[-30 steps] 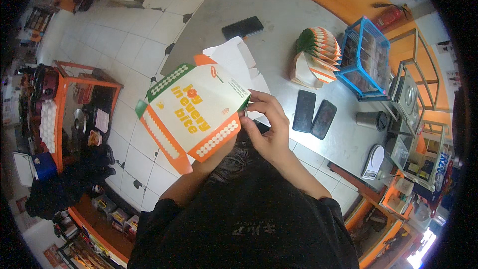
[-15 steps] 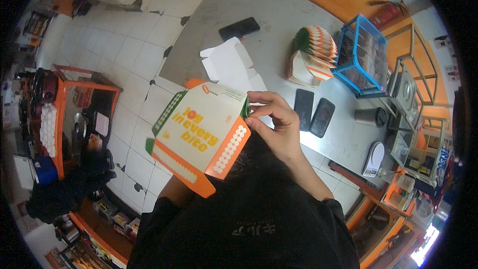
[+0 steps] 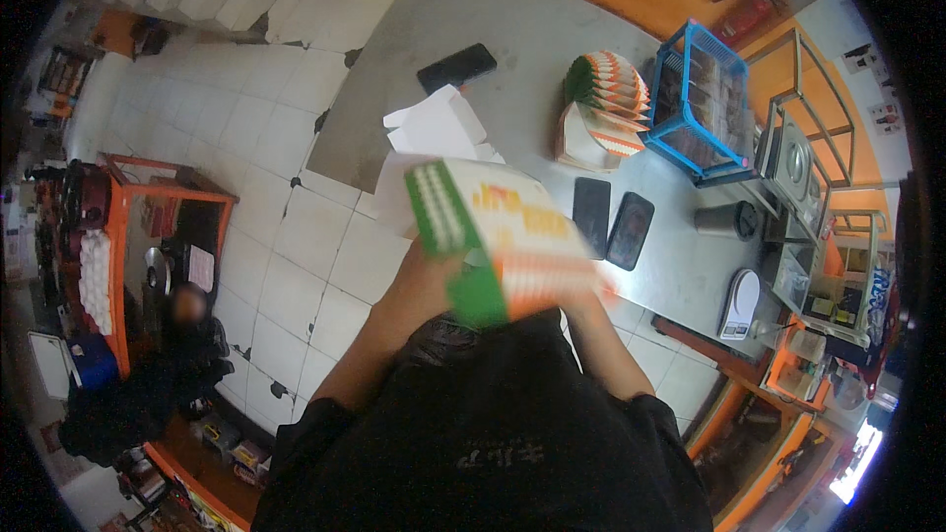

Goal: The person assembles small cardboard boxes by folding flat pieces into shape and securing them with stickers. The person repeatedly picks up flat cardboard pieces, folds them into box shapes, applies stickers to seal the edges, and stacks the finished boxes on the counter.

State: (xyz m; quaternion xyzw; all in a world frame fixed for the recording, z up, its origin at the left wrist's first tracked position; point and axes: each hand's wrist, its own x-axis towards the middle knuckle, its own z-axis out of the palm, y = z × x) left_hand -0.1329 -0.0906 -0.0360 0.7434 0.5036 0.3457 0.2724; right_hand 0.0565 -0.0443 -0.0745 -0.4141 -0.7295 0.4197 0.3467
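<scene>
Over the grey counter (image 3: 512, 39), near the white tiled floor (image 3: 286, 236), the orange-green carton (image 3: 503, 236) has swung rightward since half a second ago, now blurred. Left hand (image 3: 426, 281) grips it; right hand hidden, grip undeterminable.

Even daylight falls on the grey table (image 3: 512, 10); the box (image 3: 503, 236) is motion-blurred, and the fisheye rim around it darkens and bends straight lines.
</scene>
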